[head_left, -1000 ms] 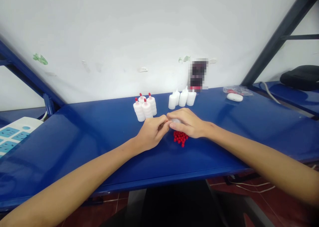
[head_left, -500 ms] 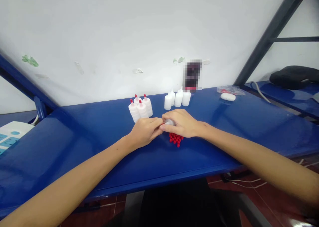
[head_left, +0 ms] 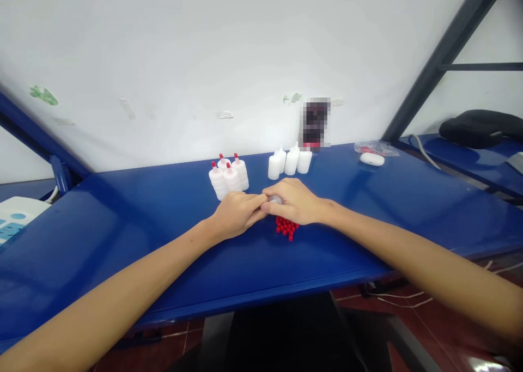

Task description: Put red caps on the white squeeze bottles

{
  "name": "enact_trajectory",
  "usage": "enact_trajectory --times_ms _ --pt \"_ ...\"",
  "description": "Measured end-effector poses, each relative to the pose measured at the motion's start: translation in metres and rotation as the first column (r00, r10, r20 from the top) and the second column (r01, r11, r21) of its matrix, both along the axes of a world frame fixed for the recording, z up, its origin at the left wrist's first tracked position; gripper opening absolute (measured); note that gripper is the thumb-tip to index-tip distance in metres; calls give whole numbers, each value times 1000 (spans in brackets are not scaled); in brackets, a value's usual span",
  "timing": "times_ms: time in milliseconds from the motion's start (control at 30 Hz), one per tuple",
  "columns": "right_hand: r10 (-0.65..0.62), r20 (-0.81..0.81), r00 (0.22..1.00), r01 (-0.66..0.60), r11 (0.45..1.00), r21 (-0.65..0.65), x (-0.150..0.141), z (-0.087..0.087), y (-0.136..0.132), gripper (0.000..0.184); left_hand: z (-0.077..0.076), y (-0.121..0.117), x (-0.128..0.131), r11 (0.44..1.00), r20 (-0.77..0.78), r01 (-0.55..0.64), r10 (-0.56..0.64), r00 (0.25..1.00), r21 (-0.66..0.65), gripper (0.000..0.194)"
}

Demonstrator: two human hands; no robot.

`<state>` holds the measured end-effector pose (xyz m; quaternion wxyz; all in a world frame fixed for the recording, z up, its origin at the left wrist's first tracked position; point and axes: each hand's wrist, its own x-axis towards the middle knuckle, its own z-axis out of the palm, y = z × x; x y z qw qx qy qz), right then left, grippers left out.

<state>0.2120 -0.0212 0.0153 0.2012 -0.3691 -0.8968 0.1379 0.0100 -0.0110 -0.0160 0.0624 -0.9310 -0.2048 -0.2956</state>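
Observation:
My right hand (head_left: 295,203) is wrapped round a small white squeeze bottle (head_left: 275,199), most of it hidden by the fingers. My left hand (head_left: 237,215) is pinched at the bottle's nozzle end, its fingertips meeting those of the right. Between them the nozzle and red cap are covered. Under my right hand lies a cluster of loose red caps (head_left: 286,228) on the blue table (head_left: 183,285). Behind my left hand stand several white bottles with red caps (head_left: 231,178). Farther back, several uncapped white bottles (head_left: 291,162) stand upright.
A white rounded case (head_left: 371,159) lies at the back right by a clear plastic bag (head_left: 382,148) with red bits inside. At the left edge is a white and blue power strip (head_left: 20,217). A pixelated dark patch (head_left: 314,122) shows against the wall.
The view has shifted slightly. Both hands stay together on the bottle, with the fingertips slightly closer over its nozzle end; the standing bottles and loose caps have not moved.

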Motion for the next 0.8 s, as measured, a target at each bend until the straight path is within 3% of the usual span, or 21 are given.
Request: enact_trajectory --times_ms 100,200,300,400,600,700,800 --pt "15 -8 1000 -15 1000 20 0 -4 1 39 0 -1 0 995 0 6 -6 1000 -98 34" --pt "17 -10 1000 -17 999 48 4 -6 5 44 2 -4 2 950 54 -2 19 998 -311 30" --pt "-39 -46 998 41 998 39 11 -6 11 45 8 -10 5 845 123 -72 160 979 -531 34" --pt "-138 -112 984 142 989 29 18 -6 18 44 18 -13 5 734 102 -182 324 940 -654 42" --pt "-245 -155 957 254 966 42 19 -7 23 45 25 -7 -6 638 -122 -363 389 913 -679 46" --pt "-318 -131 939 326 944 43 15 -6 18 39 21 -5 -7 641 -169 -419 415 894 -643 48" --pt "-310 -117 943 319 946 61 13 -5 13 35 18 -5 -4 656 -167 -447 445 880 -608 52"
